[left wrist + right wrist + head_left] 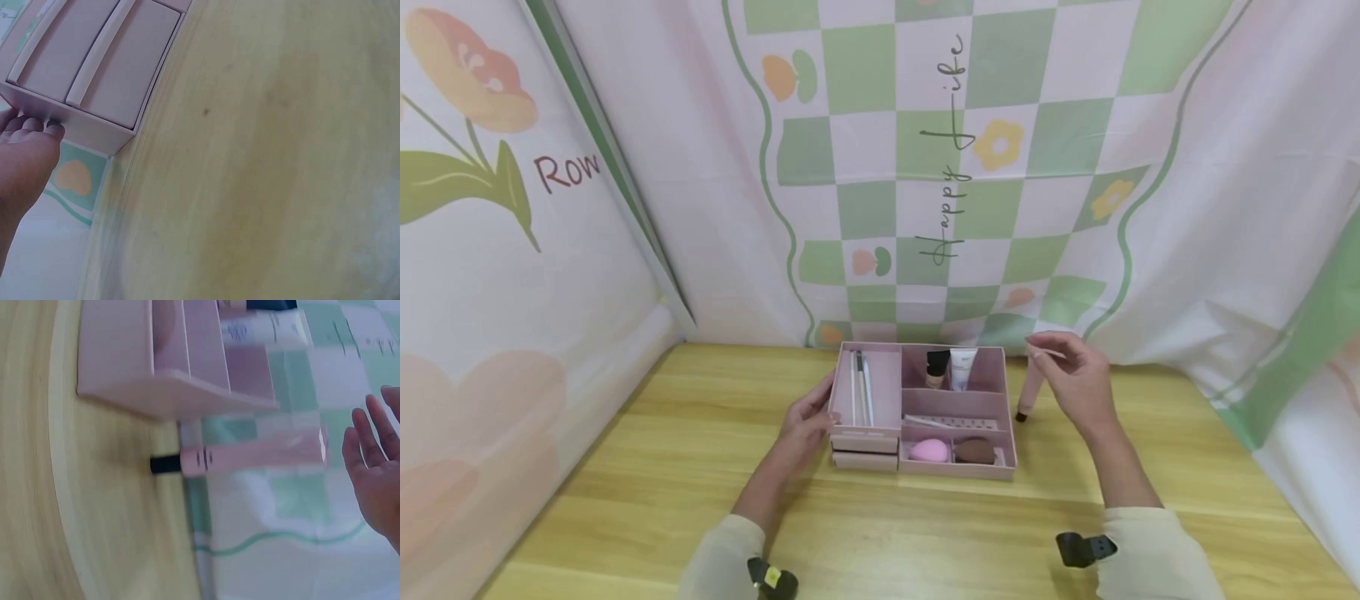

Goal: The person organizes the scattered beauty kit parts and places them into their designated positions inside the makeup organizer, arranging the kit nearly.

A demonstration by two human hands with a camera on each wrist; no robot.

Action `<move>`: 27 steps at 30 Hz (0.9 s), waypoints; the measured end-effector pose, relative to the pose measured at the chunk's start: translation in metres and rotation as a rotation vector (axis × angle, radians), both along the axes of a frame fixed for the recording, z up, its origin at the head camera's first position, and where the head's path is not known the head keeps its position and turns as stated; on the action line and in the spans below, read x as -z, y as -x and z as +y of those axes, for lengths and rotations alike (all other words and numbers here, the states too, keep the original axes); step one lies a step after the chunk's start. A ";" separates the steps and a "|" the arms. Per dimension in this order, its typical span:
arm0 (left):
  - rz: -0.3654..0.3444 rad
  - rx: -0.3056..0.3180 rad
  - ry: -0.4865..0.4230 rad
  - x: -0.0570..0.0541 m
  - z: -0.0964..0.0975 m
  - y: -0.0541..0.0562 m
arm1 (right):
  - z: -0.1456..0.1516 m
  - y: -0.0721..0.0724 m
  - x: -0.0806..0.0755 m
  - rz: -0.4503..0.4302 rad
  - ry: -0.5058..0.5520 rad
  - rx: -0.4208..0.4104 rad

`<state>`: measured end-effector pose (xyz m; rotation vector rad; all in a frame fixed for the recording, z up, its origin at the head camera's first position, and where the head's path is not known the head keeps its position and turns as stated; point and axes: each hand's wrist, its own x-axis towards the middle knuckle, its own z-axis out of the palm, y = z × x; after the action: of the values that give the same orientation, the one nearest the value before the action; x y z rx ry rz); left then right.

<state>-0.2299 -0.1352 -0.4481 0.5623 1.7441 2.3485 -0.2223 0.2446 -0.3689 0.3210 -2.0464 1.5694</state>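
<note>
A pink desktop organizer (953,392) with two drawers stands on the table. My left hand (805,417) holds it by its left side, thumb at the top edge; in the left wrist view the bent fingers (32,125) lie against the side wall beside the drawer fronts (128,62). Right of the organizer, a slim pink tube (1032,385) stands upright on its black cap. Close over the tube's top end is my right hand (1078,379). From the right wrist, the tube (262,453) shows a small gap to the loosely extended fingers (356,440).
The organizer's compartments hold slim pens or brushes (861,387), a black-capped bottle (935,369), a white tube (962,369), a patterned flat strip (962,422), a pink sponge (929,451) and a brown sponge (975,451). A checked curtain (925,208) hangs right behind the table (925,533).
</note>
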 end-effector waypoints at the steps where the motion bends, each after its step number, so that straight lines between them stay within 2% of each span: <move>1: 0.001 -0.002 0.000 0.000 0.000 0.000 | 0.005 0.001 0.001 -0.006 0.036 0.010; 6: -0.004 -0.004 0.006 0.000 0.000 0.000 | 0.022 0.006 0.011 -0.066 0.232 0.059; 8: -0.009 -0.005 0.011 0.000 0.000 0.000 | 0.026 0.008 0.017 -0.099 0.273 0.069; 14: -0.013 -0.007 0.014 0.000 0.000 0.001 | 0.034 0.013 0.037 -0.212 0.348 -0.051; 18: -0.020 -0.011 0.011 0.000 0.001 0.000 | 0.038 0.013 0.047 -0.284 0.327 -0.101; 25: -0.021 -0.019 0.010 -0.002 0.001 -0.001 | 0.036 0.015 0.049 -0.353 0.235 -0.081; 27: -0.018 -0.017 0.007 -0.002 0.001 -0.001 | 0.035 0.015 0.049 -0.364 0.241 -0.078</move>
<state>-0.2289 -0.1341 -0.4464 0.5250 1.7555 2.3506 -0.2375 0.2800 -0.4180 0.0236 -2.0920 2.0206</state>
